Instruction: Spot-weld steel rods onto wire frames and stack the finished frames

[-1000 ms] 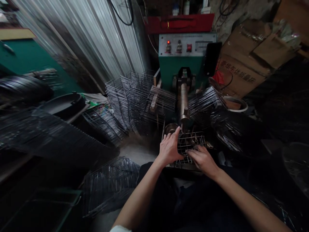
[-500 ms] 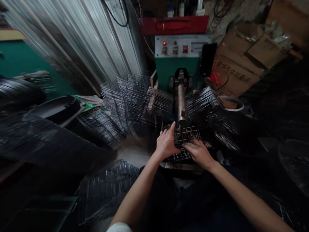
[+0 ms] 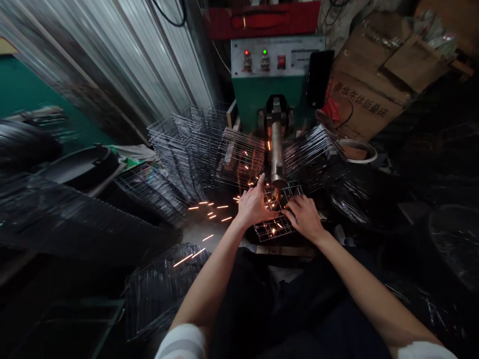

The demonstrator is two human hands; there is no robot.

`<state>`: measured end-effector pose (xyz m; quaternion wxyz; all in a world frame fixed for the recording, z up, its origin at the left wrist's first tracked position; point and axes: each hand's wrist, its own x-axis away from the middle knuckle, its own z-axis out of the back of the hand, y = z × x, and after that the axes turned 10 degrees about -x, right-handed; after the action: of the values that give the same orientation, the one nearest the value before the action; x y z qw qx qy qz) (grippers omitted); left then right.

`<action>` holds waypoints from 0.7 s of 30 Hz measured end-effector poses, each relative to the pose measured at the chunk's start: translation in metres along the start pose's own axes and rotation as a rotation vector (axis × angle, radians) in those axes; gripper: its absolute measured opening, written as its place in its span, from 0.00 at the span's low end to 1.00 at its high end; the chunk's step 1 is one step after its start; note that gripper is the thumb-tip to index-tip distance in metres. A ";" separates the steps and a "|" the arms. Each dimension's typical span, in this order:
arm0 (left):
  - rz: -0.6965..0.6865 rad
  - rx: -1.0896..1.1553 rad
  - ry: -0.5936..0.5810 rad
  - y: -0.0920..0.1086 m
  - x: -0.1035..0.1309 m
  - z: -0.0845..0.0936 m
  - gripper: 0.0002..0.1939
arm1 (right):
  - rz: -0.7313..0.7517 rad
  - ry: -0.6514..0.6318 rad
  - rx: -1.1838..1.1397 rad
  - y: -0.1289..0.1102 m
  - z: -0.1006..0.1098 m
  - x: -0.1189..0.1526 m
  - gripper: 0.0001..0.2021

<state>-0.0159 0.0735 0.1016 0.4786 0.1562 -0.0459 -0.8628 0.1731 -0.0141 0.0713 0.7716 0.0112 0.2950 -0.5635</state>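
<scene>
A wire grid (image 3: 275, 230) lies beneath the spot welder's electrode arm (image 3: 277, 154), and bright sparks fly from the tip. My left hand (image 3: 252, 203) holds the grid's left side, its index finger pointing up and its thumb reaching right, close below the electrode. On the right side, my right hand (image 3: 305, 214) grips the grid with bent fingers, thumb and fingertips near my left thumb. Whether a small wire is pinched between them I cannot make out. The welder's control panel (image 3: 277, 56) shows a red and a green light.
Stacked wire grids (image 3: 183, 149) stand left of the welder, with more grids (image 3: 160, 289) lower left. Bundled wire pieces (image 3: 310, 149) rest at its right, near a round bowl (image 3: 368, 152) and a cardboard box (image 3: 362, 109). A phone (image 3: 320, 79) is fixed on the machine.
Sparks have appeared at the electrode and scatter leftward. The green panel light has come on. Both hands now sit closer beneath the electrode, with the right hand's fingers more bent.
</scene>
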 end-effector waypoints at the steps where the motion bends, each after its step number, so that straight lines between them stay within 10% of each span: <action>1: -0.006 -0.004 -0.001 -0.001 -0.001 0.001 0.72 | -0.005 -0.003 0.003 0.001 0.000 -0.001 0.08; 15: -0.006 0.099 -0.040 -0.037 -0.023 0.002 0.71 | -0.029 0.056 -0.242 0.018 0.005 -0.016 0.10; 21: 0.073 0.646 -0.087 -0.107 0.030 -0.070 0.82 | -0.274 0.166 -0.583 0.021 0.037 0.032 0.09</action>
<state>-0.0953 0.1102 0.0040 0.4325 0.2612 -0.3431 -0.7918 0.2147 -0.0474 0.0802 0.6327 -0.2039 0.5046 -0.5508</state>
